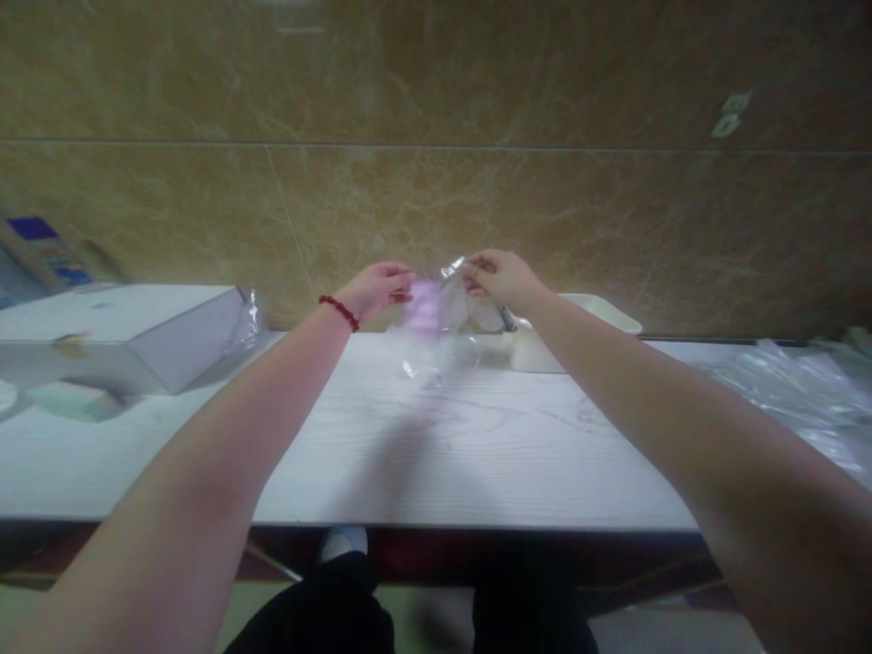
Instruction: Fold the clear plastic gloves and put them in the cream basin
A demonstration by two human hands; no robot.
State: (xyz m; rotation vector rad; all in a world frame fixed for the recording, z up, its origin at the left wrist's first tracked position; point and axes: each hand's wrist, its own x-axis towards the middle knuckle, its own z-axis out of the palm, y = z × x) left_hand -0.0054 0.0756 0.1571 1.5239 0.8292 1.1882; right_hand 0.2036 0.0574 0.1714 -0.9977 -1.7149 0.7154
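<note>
While the right hand (491,274) pinches the clear bag (453,300) and the left hand (382,289), fingers nearly together, grips its other side, a blurred pink item (423,311) shows between them over the tabletop (450,445). Bag handling seems underway, calling next for steady pinches; print on the far-left blue-marked package (54,250) is unreadable.

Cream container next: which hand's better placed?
Probably the right hand: it's nearer the cream container, though pinching clear plastic. The left hand is farther off, beside the pink item.
</note>
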